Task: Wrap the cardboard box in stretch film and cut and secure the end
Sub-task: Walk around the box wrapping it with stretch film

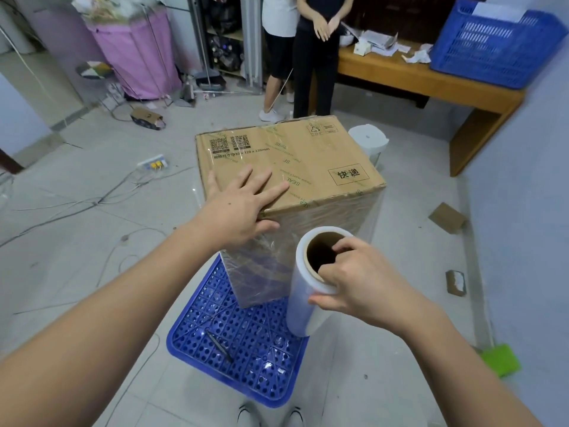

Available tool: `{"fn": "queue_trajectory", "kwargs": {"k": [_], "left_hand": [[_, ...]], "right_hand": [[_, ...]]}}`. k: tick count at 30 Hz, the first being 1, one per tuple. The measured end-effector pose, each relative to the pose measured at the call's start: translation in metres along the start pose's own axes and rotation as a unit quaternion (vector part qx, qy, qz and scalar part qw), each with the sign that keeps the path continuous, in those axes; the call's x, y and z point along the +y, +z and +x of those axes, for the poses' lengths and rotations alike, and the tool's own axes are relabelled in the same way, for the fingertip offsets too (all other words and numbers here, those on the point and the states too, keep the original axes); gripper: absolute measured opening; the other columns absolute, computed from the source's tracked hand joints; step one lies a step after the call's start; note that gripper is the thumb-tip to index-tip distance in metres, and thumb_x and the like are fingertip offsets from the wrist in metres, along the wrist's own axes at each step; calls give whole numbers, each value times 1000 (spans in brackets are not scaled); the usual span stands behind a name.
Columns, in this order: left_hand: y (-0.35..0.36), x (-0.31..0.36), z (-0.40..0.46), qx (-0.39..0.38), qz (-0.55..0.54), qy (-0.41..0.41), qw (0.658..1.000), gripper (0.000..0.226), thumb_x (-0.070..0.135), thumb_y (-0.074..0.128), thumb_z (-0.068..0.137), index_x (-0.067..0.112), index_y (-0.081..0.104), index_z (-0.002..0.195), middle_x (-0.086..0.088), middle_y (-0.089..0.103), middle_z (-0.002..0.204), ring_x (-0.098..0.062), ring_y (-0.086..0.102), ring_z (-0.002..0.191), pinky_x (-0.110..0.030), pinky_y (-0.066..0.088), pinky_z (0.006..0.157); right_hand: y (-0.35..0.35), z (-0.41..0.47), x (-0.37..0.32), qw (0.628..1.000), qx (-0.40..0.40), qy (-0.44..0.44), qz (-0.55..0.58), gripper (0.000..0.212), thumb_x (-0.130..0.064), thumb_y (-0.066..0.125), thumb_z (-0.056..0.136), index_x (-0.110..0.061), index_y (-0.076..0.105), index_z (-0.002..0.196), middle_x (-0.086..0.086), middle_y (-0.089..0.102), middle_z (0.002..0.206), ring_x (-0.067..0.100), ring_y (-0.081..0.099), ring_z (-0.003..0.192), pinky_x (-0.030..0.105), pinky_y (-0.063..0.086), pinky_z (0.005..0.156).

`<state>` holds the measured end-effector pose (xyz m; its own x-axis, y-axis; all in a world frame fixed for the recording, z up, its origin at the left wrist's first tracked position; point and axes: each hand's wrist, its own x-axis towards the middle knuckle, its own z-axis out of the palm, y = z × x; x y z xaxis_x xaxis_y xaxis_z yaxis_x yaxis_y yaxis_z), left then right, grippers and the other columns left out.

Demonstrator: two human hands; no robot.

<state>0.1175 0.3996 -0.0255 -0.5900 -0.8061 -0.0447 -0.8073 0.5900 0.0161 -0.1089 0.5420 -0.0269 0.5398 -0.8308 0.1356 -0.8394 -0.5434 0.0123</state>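
Holding the box (289, 161) steady with the left hand (237, 208): fingers straight and spread flat on the top face near the front-left corner, thumb over the front edge, nothing gripped. Box stands upright on a blue crate (246, 349), which lies on the floor. A dark pen-like tool (219, 346) lies on the crate in front of the box; possibly the cutter, cannot tell. Front and right side faces already show film (271, 260), wrinkled and glossy, from top edge to base; film also seems to lap over the top edges. Top face mostly bare cardboard. Number of layers cannot be read. To the right, the roll (308, 303) is held upright just beside the front-right corner of the box. Right hand (360, 282) grips it at the top end, fingers hooked into the core, thumb on the outer film. Film between roll and box looks uncut. Judgement: side wrapping well under way, perhaps near complete. Left to do: any final turns, cutting the film, pressing the end down.
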Motion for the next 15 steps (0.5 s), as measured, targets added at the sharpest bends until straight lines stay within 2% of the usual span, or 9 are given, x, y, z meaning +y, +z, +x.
{"fn": "queue_trajectory", "kwargs": {"k": [5, 7, 9, 13, 15], "left_hand": [[-1, -1, 0, -3, 9, -3, 1000, 78, 75, 37, 94, 56, -4, 157, 10, 1, 172, -24, 0, 159, -78, 7, 114], [0, -2, -1, 5, 2, 0, 1000, 78, 76, 39, 93, 55, 0, 157, 9, 4, 172, -24, 2, 159, -77, 8, 115], [3, -3, -3, 25, -12, 1, 1000, 80, 76, 44, 91, 55, 7, 158, 9, 9, 172, -23, 5, 158, -76, 8, 116], [5, -7, -12, 62, -68, 2, 996, 83, 76, 57, 84, 49, 28, 157, 7, 26, 168, -20, 14, 157, -73, 7, 119], [6, -11, -14, 69, -87, 9, 994, 84, 75, 61, 82, 46, 34, 155, 7, 31, 166, -20, 18, 156, -70, 6, 120]], "right_hand": [[-1, 2, -9, 1000, -12, -5, 11, 42, -45, 70, 79, -24, 37, 63, -10, 33, 51, 16, 35, 53, 28, 37, 104], [-1, 4, -23, 999, -12, 30, -4, 35, -38, 67, 77, -22, 39, 65, -8, 38, 52, 18, 40, 54, 33, 43, 103], [1, 7, -38, 997, -3, 67, -22, 32, -36, 65, 76, -19, 39, 67, -4, 47, 52, 22, 40, 56, 38, 48, 95], [5, 20, -58, 989, -3, 140, -53, 56, -73, 57, 79, -21, 40, 68, -4, 55, 54, 21, 44, 59, 35, 41, 85], [4, 25, -64, 985, -16, 161, -55, 58, -75, 60, 76, -21, 40, 67, -5, 56, 52, 21, 46, 58, 36, 43, 85]]}}
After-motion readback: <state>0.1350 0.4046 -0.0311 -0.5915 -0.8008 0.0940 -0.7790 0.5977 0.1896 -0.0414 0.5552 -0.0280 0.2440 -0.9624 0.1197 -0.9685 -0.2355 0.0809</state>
